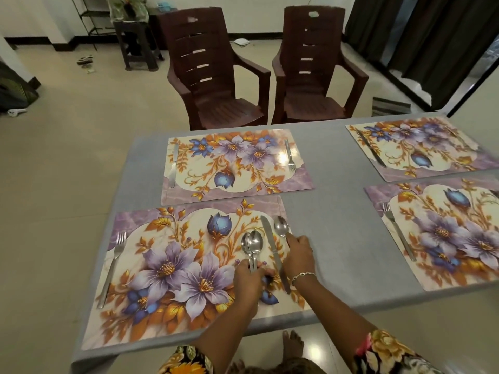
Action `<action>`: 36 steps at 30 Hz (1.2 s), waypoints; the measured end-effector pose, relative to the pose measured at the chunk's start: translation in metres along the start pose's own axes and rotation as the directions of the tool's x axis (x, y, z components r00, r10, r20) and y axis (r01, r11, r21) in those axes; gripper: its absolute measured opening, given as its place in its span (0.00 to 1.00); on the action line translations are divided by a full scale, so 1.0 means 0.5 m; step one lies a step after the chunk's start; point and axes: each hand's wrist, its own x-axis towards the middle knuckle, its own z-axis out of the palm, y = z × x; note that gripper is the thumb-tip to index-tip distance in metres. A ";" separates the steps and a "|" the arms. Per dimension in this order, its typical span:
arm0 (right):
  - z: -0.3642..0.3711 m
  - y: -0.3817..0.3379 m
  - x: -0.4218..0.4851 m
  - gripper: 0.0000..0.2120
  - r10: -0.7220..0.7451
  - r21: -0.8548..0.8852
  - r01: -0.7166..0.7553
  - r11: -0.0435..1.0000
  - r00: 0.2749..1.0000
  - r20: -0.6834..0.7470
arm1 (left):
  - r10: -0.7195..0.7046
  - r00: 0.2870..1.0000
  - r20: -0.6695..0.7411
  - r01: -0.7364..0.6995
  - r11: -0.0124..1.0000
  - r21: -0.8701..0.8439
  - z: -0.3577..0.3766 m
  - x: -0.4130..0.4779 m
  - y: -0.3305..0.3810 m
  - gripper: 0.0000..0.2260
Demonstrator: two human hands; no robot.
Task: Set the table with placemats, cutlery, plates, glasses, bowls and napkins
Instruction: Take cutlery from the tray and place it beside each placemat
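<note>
Head view: a person sets a place at the nearest floral placemat (162, 265).
Left hand (248, 278) grips spare spoons (252, 242) upright; right hand (298, 255) pinches one spoon (281, 226) just beside the knife (272, 249). Likely risk: the loose bundle could slip and knock the knife askew.

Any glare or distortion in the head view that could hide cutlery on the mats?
Head view: glare patch on the far-left placemat beside its fork, fork legible; wide-angle bows the table edges; spoons in the left hand are sharp.
</note>
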 end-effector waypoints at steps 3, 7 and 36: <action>-0.005 -0.002 0.010 0.17 -0.020 -0.019 0.019 1.000 1.000 -0.011 | -0.014 1.000 0.009 0.015 1.000 -0.025 -0.003 -0.002 0.004 0.13; -0.009 -0.005 0.025 0.14 -0.026 -0.061 0.025 0.998 1.000 -0.009 | -0.031 0.999 0.009 0.031 0.999 -0.038 -0.011 -0.006 0.010 0.09; -0.037 0.011 -0.098 0.13 -0.126 0.045 0.130 0.991 0.988 -0.088 | 0.110 0.987 0.118 -0.089 0.982 -0.167 -0.097 -0.069 0.022 0.09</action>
